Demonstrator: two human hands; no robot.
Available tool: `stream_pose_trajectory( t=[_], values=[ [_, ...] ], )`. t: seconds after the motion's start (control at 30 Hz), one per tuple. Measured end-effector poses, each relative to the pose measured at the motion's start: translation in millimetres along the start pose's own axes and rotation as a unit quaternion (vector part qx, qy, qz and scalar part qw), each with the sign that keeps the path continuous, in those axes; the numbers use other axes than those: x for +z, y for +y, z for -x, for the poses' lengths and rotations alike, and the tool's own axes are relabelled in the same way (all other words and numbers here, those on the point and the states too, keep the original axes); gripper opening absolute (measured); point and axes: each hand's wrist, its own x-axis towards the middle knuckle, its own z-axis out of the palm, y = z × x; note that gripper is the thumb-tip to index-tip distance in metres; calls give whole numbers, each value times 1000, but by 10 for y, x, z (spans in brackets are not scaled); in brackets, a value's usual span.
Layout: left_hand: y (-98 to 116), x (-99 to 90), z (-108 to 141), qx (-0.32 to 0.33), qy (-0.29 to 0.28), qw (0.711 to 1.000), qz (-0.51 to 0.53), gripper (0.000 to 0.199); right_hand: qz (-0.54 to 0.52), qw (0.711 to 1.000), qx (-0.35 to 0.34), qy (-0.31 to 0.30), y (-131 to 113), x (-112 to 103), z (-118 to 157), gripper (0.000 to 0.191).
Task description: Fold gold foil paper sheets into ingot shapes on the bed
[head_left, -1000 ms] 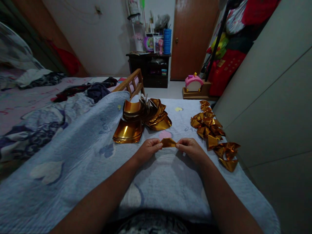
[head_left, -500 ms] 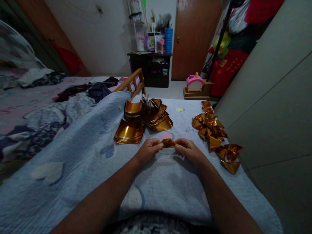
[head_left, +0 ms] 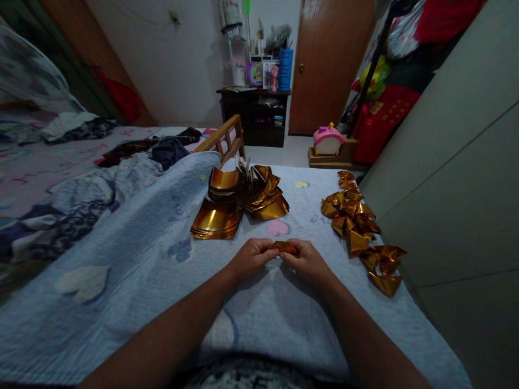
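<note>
The left hand (head_left: 254,259) has moved inward, pinching one end of a folded gold paper (head_left: 285,248); this suggests pressing it into shape. The paper, shiny and narrow, sits between both hands over the blanket (head_left: 279,324), partly covered. The right hand (head_left: 306,262), also drawn in, pinches its other end.

Against the far wall (head_left: 154,70) stands a dark cabinet (head_left: 263,138); on its top, 1 ribbed blue cylinder (head_left: 286,73) is near a round purple item (head_left: 255,74). To the right is a brown door (head_left: 332,70) with 1 round knob (head_left: 301,68). A pink toy (head_left: 329,138) rests on a low brown block (head_left: 330,160), with a large red object (head_left: 383,129) just beyond. At left, dark clothes (head_left: 170,151) lie rumpled on a pink sheet (head_left: 24,181), near a fan (head_left: 32,70) and a red cloth (head_left: 125,100). A pale panelled surface (head_left: 458,162) fills the right side.
</note>
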Motion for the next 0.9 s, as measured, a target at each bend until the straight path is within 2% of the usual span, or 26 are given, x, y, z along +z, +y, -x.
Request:
stream_pose_trajectory(
  t=[0.23, 0.43, 0.63, 0.77, 0.9],
  values=[
    [20, -20, 0, -22, -16, 999, 38, 36, -17, 1000, 7, -20, -26, -66, 13, 19],
    [89, -72, -7, -61, 13, 994, 87, 39, -67, 995, 65, 26, 33, -225, 35, 29],
    [57, -59, -32, -67, 47, 992, 101, 38, -113, 988, 84, 60, 47, -258, 33, 27],
    [57, -45, -46, -67, 63, 988, 125, 38, -137, 984, 47, 99, 69, -243, 20, 20],
    [70, -51, -54, -64, 62, 989, 119, 37, -126, 989, -23, 74, 81, -165, -2, 42]
  ],
)
